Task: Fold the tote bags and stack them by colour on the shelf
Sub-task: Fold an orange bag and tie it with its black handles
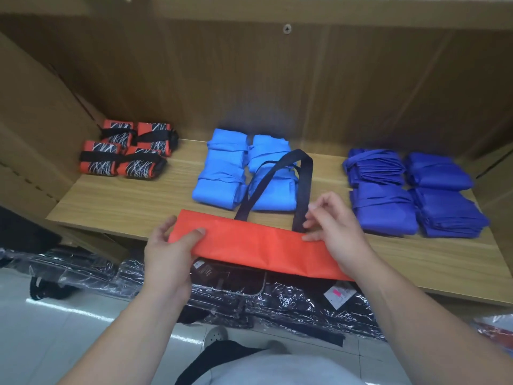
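An orange tote bag (pixel 258 245), folded into a long strip, lies across the front edge of the wooden shelf (pixel 133 207). Its dark handles (pixel 277 176) loop back over the light blue bags. My left hand (pixel 172 245) grips the strip's left end, thumb on top. My right hand (pixel 336 226) pinches the strip's upper edge at the base of the right handle. On the shelf sit folded orange patterned bags (pixel 125 148) at the left, light blue bags (pixel 244 170) in the middle and dark blue bags (pixel 413 190) at the right.
Brown cardboard (pixel 36 129) leans against the shelf's left side. Below the shelf lie black goods in shiny plastic wrap (pixel 249 295) on a pale tiled floor (pixel 55 329). A red item in plastic (pixel 497 329) shows at the far right.
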